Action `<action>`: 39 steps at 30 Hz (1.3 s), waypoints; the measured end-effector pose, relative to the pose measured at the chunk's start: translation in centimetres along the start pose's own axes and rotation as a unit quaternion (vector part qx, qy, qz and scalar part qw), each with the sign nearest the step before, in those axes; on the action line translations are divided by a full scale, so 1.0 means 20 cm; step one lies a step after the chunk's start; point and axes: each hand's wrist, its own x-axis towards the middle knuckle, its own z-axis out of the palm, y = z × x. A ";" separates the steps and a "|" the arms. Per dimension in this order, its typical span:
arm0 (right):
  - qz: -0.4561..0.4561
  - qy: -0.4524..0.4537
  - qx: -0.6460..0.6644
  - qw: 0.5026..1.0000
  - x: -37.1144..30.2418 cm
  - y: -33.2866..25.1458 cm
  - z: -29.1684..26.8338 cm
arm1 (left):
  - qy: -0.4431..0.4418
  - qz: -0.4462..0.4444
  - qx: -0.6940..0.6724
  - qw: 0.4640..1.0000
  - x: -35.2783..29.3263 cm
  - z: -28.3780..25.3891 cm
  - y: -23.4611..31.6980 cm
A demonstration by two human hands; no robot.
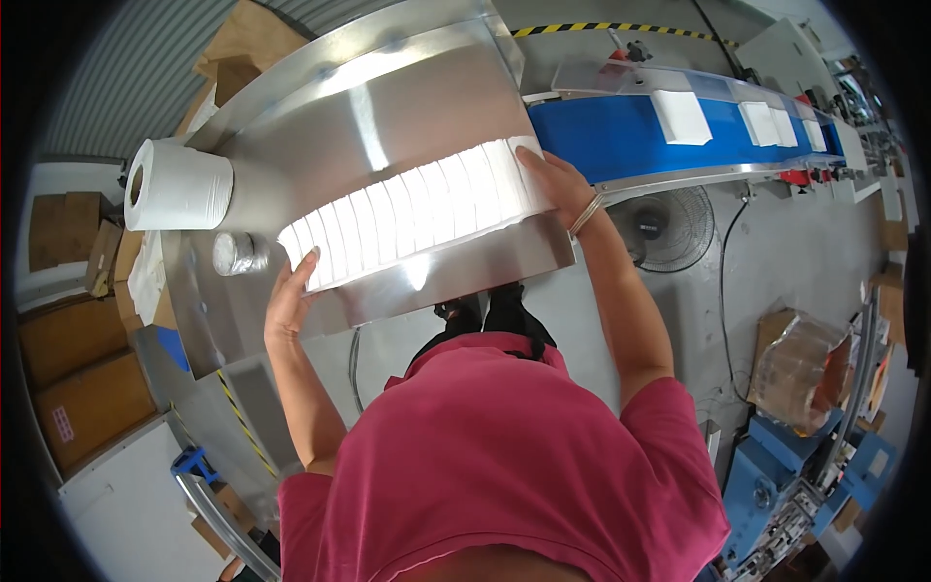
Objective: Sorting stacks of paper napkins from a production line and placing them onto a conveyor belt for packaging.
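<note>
Head view, looking straight down: person in a pink shirt (504, 456) stands at a shiny metal table (388, 107). Long row of white folded tissues (412, 213) lies across the table near its front edge, slanting up toward the right. Row sits squeezed between both hands. Left hand (291, 296) at the lower left end, palm flat against the last tissue, fingers stretched out, not curled round anything. Right hand (551, 177) at the upper right end, fingers spread, pressing on the end of the row; thin bracelet (585, 213) on that wrist. So the tissues are right between the hands, touching both, resting on the table rather than lifted, as far as I can tell.

Roll of white paper (179, 184) lies on the table's left edge, well apart from the left hand. Small round metal can (236, 254) just below the roll, near the left end of the row. Blue conveyor belt (601, 136) runs off to the right behind the right hand, carrying separate white tissue stacks (681, 116). Floor fan (659, 228) under the belt. Cardboard boxes (73, 349) at far left.
</note>
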 end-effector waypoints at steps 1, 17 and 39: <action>-0.020 0.018 -0.035 0.999 0.02 0.03 -0.02 | 0.000 0.001 0.000 1.000 -0.01 0.01 0.01; -0.010 -0.017 -0.116 0.993 -0.09 -0.08 -0.03 | -0.022 -0.001 0.013 1.000 0.02 0.10 0.02; -0.106 0.076 -0.463 0.876 -0.04 -0.04 -0.08 | -0.001 -0.010 0.026 1.000 -0.01 0.13 0.05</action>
